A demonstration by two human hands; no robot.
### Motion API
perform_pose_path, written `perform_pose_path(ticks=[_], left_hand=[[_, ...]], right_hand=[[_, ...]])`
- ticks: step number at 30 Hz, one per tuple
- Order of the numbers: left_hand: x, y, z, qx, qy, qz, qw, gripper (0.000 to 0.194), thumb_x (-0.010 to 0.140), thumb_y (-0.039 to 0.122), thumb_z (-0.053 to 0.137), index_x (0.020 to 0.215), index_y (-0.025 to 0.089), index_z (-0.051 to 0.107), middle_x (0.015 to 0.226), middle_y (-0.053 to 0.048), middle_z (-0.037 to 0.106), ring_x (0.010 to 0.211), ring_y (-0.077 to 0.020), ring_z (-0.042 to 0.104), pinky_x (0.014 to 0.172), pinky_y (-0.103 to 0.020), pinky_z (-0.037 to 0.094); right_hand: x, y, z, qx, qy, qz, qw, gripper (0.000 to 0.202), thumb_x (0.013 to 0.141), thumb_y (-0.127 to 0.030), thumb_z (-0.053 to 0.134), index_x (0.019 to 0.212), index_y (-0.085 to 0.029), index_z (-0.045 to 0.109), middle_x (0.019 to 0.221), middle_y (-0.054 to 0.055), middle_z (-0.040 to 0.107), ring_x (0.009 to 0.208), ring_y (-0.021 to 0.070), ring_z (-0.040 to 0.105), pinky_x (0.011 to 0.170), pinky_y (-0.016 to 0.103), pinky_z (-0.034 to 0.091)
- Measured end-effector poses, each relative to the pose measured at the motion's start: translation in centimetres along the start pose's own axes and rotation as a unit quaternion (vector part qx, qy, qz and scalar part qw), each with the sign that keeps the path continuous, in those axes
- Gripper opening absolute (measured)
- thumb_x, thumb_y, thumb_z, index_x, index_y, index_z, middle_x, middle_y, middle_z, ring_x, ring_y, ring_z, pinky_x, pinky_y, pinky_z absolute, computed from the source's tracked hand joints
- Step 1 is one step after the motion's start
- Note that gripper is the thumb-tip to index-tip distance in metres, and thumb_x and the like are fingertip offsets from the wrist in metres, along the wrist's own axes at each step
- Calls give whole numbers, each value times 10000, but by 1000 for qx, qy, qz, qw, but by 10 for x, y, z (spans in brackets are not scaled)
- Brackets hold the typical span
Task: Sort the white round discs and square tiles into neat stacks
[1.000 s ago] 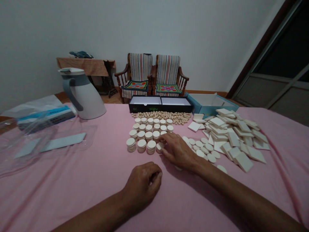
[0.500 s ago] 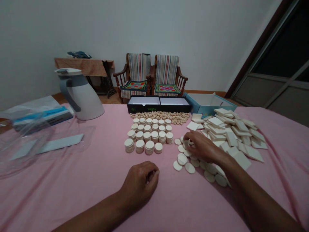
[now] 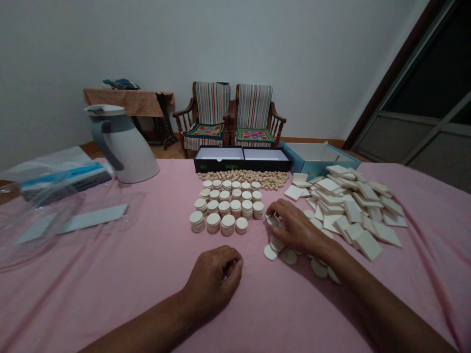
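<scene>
My right hand (image 3: 294, 225) reaches over a loose scatter of thin white round discs. Its thumb and fingertips are closed on a white disc (image 3: 273, 220), partly covered by the fingers. Other discs (image 3: 270, 252) lie flat beneath and in front of that hand, some hidden by the wrist. Loosely curled, my left hand (image 3: 215, 274) rests on the pink cloth, and nothing shows in its fingers. Ahead of it stand several rows of stacked white discs (image 3: 228, 223). The front row's rightmost stack (image 3: 241, 225) is lower than its neighbours.
Square white tiles (image 3: 353, 211) lie heaped at right. Small wooden pieces (image 3: 243, 177) line the front of a black two-part box (image 3: 221, 166). Behind the tiles sits a blue box (image 3: 316, 159). A white jug (image 3: 134, 157) and clear plastic packaging (image 3: 73, 206) occupy the left.
My right hand has moved a little left, towards the stacks, with a disc in its fingertips. The left hand and the stacks stay where they were.
</scene>
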State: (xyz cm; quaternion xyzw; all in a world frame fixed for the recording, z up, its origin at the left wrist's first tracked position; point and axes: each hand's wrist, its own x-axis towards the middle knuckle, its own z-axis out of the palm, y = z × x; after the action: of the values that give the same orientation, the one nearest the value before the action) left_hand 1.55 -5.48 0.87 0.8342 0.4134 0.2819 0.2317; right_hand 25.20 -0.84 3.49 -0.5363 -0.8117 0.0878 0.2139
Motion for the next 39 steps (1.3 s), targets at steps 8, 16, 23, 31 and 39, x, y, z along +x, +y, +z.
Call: perform_pose_path(ticks=[8,16,23,31,39], left_hand=[[0,-1,0,6,-9,-4,1000,175,819,146,477,700,155,605,617,-4,559,537,-97,476,518,-206,354],[0,0,0,7,-8,1,1000,188,816,140,471,685,152,606,615,-13,561,535,-98,478,511,-204,354],[0,-1,1,7,-8,-1,1000,192,823,150,470,686,150,603,604,-8,547,522,-93,459,496,-202,342],[-1,-1,0,4,-19,-11,1000,185,831,165,469,707,155,607,620,-4,549,531,-94,459,522,-215,347],[-1,-2,1,4,-17,-17,1000,186,832,169,467,709,154,605,623,-4,549,533,-95,457,515,-214,335]], right_hand=[[15,-44,18,128,53,-129,982,317,728,-70,514,1019,-198,500,981,67,544,941,202,479,823,333,408],[18,-34,16,128,105,-104,981,248,798,-110,488,1032,-187,513,1002,78,574,938,195,522,818,333,425],[10,25,-1,9,99,26,995,169,769,-119,490,908,-174,569,861,48,598,769,165,557,710,289,421],[10,27,5,-94,-22,46,994,266,761,-100,525,1002,-155,624,968,100,606,948,205,533,840,303,380],[8,33,7,-81,-6,82,993,205,816,-115,486,965,-141,624,915,102,574,866,198,535,772,296,405]])
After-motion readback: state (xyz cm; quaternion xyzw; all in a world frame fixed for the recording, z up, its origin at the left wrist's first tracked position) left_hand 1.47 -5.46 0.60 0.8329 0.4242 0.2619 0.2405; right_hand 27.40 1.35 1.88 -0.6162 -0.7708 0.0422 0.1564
